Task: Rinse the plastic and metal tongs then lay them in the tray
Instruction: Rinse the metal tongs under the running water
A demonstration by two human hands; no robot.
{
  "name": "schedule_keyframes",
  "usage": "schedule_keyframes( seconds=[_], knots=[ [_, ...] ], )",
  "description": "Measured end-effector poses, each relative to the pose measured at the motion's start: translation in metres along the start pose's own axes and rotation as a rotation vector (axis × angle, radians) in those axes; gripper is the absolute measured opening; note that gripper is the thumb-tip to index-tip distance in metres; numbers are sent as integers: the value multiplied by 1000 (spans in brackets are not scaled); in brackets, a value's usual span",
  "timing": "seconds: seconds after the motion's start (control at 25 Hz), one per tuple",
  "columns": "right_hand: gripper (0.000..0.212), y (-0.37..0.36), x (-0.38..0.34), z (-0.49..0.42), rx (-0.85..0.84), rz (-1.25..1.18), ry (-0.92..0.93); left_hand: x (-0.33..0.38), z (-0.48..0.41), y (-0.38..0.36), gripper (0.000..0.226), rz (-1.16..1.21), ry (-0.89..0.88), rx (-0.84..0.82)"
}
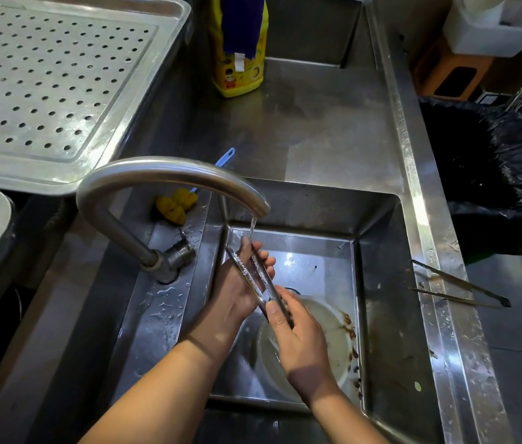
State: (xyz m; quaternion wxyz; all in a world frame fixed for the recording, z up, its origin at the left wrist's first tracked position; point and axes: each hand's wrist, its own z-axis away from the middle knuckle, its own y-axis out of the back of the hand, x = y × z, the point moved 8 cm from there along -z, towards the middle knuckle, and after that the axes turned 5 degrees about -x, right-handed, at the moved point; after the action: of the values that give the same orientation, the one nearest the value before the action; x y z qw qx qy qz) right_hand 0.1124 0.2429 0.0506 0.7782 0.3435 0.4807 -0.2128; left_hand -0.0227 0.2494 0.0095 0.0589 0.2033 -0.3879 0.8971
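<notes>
While water is running from the faucet onto the plastic tongs, the task is, by my judgement, sitting in its first half. This pair is being rinsed over the sink, and neither pair is yet lying in the tray at the upper left. The metal tongs are lying on the desk's right edge, well apart from both hands, so their rinse and both placements are left to do. The left hand is reaching in palm-up beneath the stream, its grip curling loosely around the tong arms near their tips, thumb on one side and fingers on the other. The right hand is coming from below, its grip pinching the hinge end with the thumb on top, above a soiled bowl in the basin.
</notes>
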Motion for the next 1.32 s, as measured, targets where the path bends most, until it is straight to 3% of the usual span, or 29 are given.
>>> schedule_keyframes(
  seconds=[0.08, 0.12, 0.28, 0.36, 0.44, 0.52, 0.6, 0.64, 0.72, 0.8, 0.92, 1.08, 1.2, 1.32],
  knots=[
    [24, -3, 3, -2, -9, -78, -39, -6, 4, 0, 29, -9, 41, -14],
    [27, -5, 5, -5, -11, -116, -51, -11, 9, 3, 30, -31, 60, -25],
    [28, -11, 21, -15, 5, -190, -125, -26, 34, 21, 77, -100, 67, -83],
    [22, -12, 22, -18, -44, -75, -138, -24, 41, 29, 67, -194, 31, -39],
    [12, 0, 9, -31, 17, 197, -82, -14, 45, 37, 33, -313, -26, 38],
    [8, 7, -7, -52, 50, 148, -68, -4, 49, 39, 19, -446, -61, 81],
    [17, -10, -19, -79, -89, 28, -126, 4, 54, 36, 25, -670, -81, 83],
    [23, -19, -25, -92, -145, 77, -118, 8, 55, 36, 29, -776, -98, 94],
    [13, -30, -34, -109, -141, 174, -88, 18, 56, 36, 19, -888, -132, 142],
    [20, -34, -31, -117, -94, 13, -126, 29, 56, 38, 14, -949, -147, 179],
    [22, -41, -21, -117, -133, -147, -151, 33, 56, 39, 14, -963, -124, 161],
    [23, -35, -20, -116, -93, -240, -148, 29, 59, 37, 40, -900, -76, 79],
    [19, -33, -21, -113, -112, -340, -127, 32, 60, 34, 21, -916, -118, 77],
    [15, -30, -24, -112, -148, -395, -98, 31, 59, 38, 23, -911, -123, 72]
  ],
)
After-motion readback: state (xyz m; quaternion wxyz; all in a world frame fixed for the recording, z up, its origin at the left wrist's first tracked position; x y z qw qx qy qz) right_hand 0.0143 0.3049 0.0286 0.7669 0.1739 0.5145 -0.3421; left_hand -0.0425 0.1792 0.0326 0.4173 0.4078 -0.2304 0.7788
